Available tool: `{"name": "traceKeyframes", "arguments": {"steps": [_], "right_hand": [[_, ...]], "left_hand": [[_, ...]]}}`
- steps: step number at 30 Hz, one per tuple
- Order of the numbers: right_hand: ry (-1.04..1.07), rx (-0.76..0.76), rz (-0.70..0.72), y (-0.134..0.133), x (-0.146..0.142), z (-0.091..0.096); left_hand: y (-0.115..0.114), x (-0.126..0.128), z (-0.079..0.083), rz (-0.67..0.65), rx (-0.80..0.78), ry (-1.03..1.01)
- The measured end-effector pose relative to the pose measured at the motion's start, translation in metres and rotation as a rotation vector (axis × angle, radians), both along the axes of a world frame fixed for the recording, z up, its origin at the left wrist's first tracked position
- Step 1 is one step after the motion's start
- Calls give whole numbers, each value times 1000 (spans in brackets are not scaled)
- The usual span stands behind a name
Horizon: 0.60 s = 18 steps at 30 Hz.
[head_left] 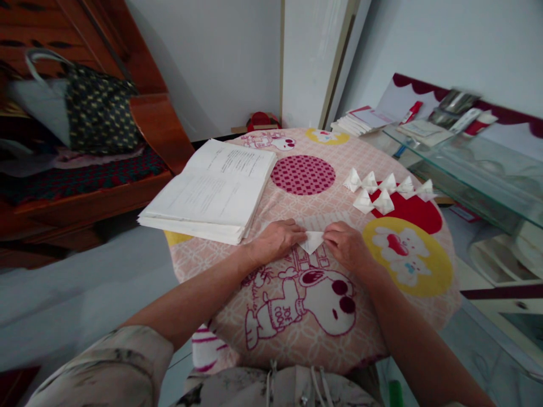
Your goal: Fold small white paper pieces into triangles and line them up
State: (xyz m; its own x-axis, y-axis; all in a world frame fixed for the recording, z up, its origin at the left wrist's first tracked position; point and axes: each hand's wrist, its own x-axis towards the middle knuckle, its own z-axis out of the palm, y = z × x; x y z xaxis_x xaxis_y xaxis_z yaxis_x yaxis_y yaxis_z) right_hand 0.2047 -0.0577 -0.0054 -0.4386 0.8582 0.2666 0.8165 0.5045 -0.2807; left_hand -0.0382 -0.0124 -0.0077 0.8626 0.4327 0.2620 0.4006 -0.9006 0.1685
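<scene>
Between my two hands is a small white folded paper triangle, its point towards me, just above or on the patterned tablecloth. My left hand pinches its left corner. At the right corner, the fingers of my right hand are closed on the same paper. Several finished-looking folded paper shapes stand in two rows beyond my right hand. A thick stack of printed paper sheets lies to the left, beyond my left forearm.
A glass shelf unit with small items adjoins the table's right side. Another pile of papers sits at the back right. On the left, a wooden bench holds a dark patterned bag. A wall rises behind the table.
</scene>
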Motion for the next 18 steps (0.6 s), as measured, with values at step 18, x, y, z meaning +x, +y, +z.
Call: {"name": "traceKeyframes", "arguments": {"steps": [18], "right_hand": [[118,-60,-259,5,10,12]], "left_hand": [[-2,3,2,-30,133,102]]}}
